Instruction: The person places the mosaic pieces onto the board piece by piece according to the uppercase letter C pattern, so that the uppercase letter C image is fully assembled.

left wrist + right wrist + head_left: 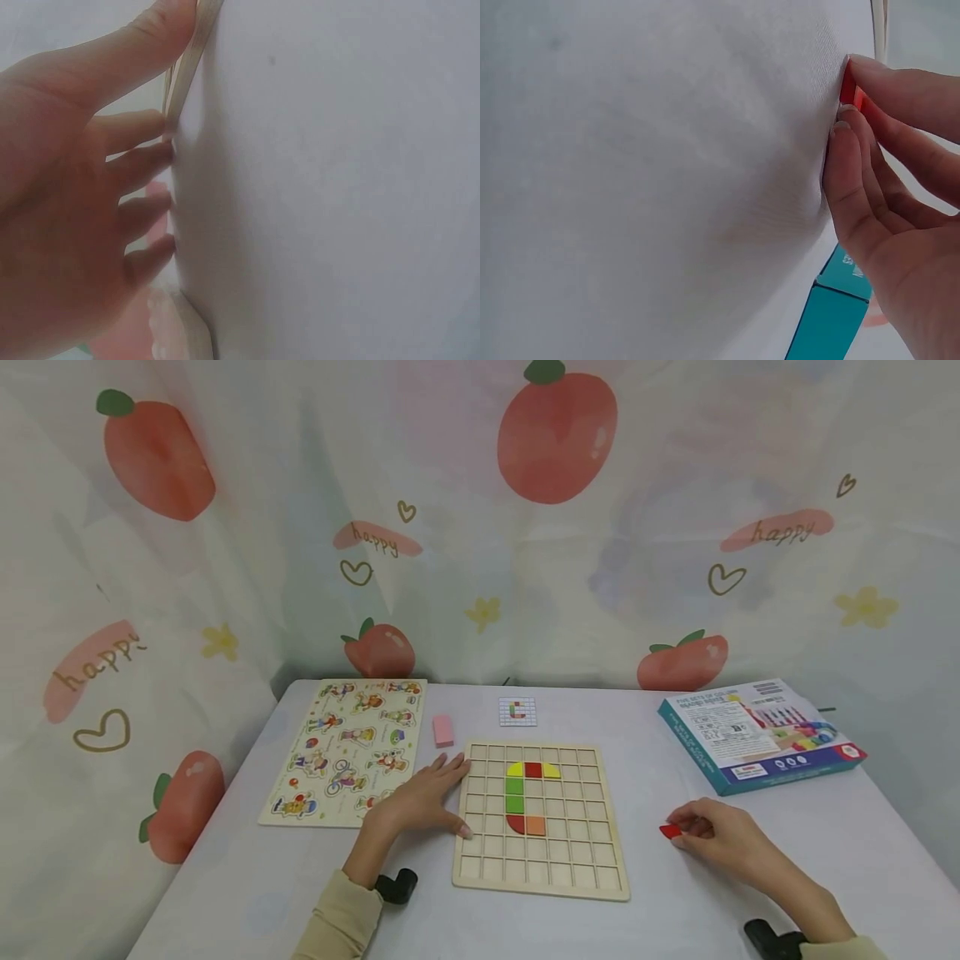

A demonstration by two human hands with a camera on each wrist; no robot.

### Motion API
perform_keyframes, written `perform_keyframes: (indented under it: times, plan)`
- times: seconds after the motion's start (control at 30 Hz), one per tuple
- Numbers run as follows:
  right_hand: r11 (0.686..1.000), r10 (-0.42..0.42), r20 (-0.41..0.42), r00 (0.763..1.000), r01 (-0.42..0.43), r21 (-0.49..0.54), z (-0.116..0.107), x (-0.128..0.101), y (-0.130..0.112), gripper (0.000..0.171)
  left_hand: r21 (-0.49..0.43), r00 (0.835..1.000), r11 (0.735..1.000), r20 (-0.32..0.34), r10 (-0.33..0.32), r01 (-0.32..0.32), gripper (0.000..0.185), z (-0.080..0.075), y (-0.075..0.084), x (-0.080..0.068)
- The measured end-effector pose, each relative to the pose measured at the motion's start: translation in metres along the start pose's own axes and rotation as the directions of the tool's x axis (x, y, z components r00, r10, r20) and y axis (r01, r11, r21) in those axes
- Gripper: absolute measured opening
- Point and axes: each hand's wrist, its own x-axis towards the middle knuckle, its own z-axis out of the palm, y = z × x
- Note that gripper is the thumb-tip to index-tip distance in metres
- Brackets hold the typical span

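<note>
1. Where the desk point(675, 893) meets the fruit-print cloth at far left, a wooden figure puzzle point(348, 752) lies flat, its cartoon characters set in rows
2. Just right of that puzzle's top corner sits a small pink block point(443, 730), apart from everything else
3. Next comes the left hand point(420, 802), fingers straight and spread, holding nothing; it rests on the desk with fingertips point(154, 124) touching the left rim of the wooden grid board point(540, 868), as the left wrist view confirms
4. Inside the grid, coloured tiles point(525, 793) form a C-like figure: yellow, red and yellow across the top, green down the side, red and orange at the foot
5. Behind the board lies a small pattern card point(517, 712) showing a similar figure
6. Right of the board, well apart from it, the right hand point(720, 839) pinches a red tile point(670, 832) between thumb and curled fingers, the tile low against the desk
7. At far right rests a teal game box point(757, 735), lying flat near the desk's edge
</note>
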Motion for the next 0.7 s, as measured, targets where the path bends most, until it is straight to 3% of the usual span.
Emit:
perform_keyframes:
  times: [0.23,0.7]
  plan:
    - [1.000,-0.005,0.022,1.000,0.004,0.026,0.002,0.002,-0.002,0.022,-0.006,1.000,1.000,0.002,-0.005,0.005,0.108,-0.001,0.002,0.000]
    - [0.995,-0.100,-0.004,0.995,0.100,0.017,0.013,0.005,-0.016,0.016,-0.021,1.000,1.000,-0.003,0.008,-0.008,0.107,-0.003,0.003,-0.002]
